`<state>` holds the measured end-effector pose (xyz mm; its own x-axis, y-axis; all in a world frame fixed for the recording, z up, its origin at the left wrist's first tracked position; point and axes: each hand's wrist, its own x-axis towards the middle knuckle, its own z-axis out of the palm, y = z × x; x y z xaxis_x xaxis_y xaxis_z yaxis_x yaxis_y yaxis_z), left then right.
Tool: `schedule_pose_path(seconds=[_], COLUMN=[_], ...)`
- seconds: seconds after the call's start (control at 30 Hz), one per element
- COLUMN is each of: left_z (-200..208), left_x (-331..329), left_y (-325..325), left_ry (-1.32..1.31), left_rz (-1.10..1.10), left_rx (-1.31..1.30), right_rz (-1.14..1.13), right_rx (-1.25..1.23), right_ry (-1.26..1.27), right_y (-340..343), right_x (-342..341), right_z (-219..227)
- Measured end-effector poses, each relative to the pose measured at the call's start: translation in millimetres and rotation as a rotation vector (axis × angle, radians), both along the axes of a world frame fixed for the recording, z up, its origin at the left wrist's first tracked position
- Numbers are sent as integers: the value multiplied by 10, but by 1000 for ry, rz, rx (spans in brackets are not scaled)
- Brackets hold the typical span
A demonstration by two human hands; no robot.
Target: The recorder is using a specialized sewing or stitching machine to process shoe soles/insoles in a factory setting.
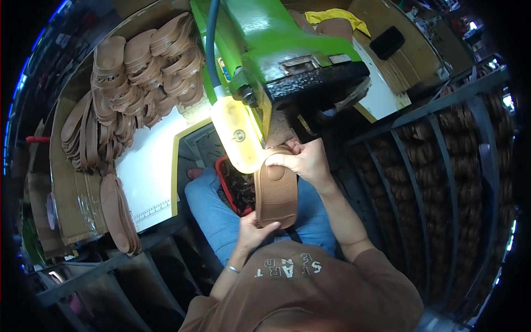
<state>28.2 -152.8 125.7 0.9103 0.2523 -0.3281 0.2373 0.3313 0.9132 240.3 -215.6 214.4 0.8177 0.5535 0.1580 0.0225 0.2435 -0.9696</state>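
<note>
Between my two hands I hold a brown shoe sole [277,191], its moulded inner face turned up, over my lap. My left hand [255,232] grips its near end, thumb on top and fingers at the edge. At the far end my right hand [303,161] pinches the rim, with the thumb on the upper face. That far end lies beside a lit yellow-white lamp [237,133] and just below the dark head of a green machine [310,72]. Whether the sole touches the machine is hidden.
Brown soles [146,69] are piled in a cardboard-edged area at the left, and another stack [118,213] lies on the white tabletop [146,166]. A red bin [224,182] with brown scraps stands between my legs. Racks of brown pieces [431,182] fill the right side.
</note>
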Motion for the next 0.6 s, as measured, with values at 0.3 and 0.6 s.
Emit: schedule_pose_path(seconds=[0.3, 0.6], left_z=[81, 135], left_x=[178, 252], left_y=[131, 555], left_ry=[-119, -36], left_rz=[199, 362], left_rx=[-58, 182], right_rz=[-495, -203], right_rx=[-464, 681], right_ry=[-411, 424], right_y=[-1229, -274], right_x=[476, 1140], right_z=[620, 512])
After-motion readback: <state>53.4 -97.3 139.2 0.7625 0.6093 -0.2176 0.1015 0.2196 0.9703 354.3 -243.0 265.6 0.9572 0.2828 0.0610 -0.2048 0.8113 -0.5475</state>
